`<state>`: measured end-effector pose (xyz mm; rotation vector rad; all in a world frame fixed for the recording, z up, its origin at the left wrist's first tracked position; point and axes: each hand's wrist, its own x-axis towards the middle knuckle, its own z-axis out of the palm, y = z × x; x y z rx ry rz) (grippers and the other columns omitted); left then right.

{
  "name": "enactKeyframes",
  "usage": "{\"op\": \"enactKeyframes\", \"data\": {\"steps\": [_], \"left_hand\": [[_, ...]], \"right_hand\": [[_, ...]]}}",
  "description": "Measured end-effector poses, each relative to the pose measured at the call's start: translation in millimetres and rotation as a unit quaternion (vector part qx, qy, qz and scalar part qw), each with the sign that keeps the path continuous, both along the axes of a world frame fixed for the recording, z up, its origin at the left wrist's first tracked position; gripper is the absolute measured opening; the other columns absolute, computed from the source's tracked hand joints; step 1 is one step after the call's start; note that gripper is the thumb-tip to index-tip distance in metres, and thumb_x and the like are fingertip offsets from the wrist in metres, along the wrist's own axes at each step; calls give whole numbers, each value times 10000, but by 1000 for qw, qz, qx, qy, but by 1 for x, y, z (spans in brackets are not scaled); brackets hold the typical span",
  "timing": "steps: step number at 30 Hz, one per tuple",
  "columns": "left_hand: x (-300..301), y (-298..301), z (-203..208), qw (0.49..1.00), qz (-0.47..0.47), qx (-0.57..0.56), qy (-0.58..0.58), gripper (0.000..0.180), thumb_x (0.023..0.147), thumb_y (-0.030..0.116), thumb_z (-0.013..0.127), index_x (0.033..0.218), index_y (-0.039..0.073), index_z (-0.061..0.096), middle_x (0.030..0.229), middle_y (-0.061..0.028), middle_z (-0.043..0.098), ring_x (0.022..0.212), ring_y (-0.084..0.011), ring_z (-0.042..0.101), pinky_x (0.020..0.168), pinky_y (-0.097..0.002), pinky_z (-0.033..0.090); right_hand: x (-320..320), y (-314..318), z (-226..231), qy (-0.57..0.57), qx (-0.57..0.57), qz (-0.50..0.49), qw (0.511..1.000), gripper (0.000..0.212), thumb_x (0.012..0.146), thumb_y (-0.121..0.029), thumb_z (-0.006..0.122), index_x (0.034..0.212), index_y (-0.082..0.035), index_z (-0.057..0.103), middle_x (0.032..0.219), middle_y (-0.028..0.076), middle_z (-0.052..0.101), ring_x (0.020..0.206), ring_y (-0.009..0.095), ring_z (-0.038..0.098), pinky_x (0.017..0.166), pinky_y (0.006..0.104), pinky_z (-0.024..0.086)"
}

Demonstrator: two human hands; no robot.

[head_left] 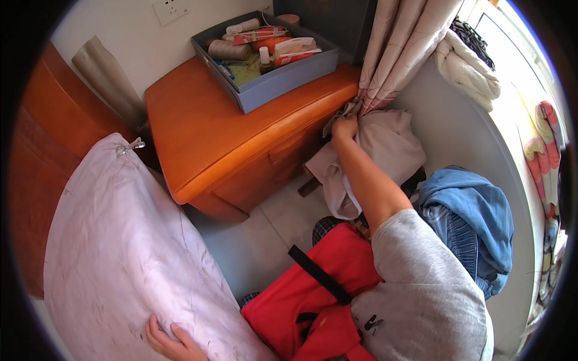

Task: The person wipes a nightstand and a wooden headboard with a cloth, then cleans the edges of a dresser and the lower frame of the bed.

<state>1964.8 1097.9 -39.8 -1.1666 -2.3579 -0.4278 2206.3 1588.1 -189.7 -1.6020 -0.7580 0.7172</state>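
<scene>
A beige-grey cloth (394,133) is shown in loose, rumpled folds beside the orange-brown wooden cabinet (259,174), its upper edge touched by the right hand (345,126), whose fingers are largely hidden. A pale pink cover (120,234), lightly creased, is draped over a bulky form at left; a metal clip (131,146) is fixed near its far end, and the left hand (173,344) is laid upon its near part.

The person wears a grey short-sleeved shirt (424,286) with dark mark (372,323), red garment (349,256), checked legwear (326,229).
</scene>
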Motion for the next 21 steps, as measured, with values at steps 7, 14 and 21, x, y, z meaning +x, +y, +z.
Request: {"op": "enactKeyframes", "data": {"steps": [7, 14, 21], "left_hand": [[6, 6, 3, 1000, 10, -17, -9, 407, 862, 359, 477, 1083, 20, 520, 1031, -170, 530, 968, -350, 475, 852, -449, 360], [0, -9, -3, 996, 5, 22, -91, 490, 859, 415, 459, 1130, 8, 495, 1098, -208, 495, 1030, -381, 450, 894, -490, 336], [-7, -8, -14, 997, -16, 7, -73, 324, 839, 162, 459, 1096, -33, 467, 1048, -194, 468, 984, -334, 444, 861, -401, 367]], "right_hand": [[-141, -154, -53, 5, 206, 145, 968, 447, 892, -62, 397, 1310, 34, 270, 1298, 244, 315, 1168, 384, 341, 1007, 361, 249], [-117, -155, 13, 285, -46, 279, 916, 203, 866, -133, 455, 864, 64, 504, 1053, 198, 437, 942, 302, 449, 830, 372, 365], [-183, -206, -72, -1, 58, 300, 952, 210, 837, -158, 513, 908, 38, 491, 940, 188, 490, 877, 304, 482, 839, 368, 380]]}}
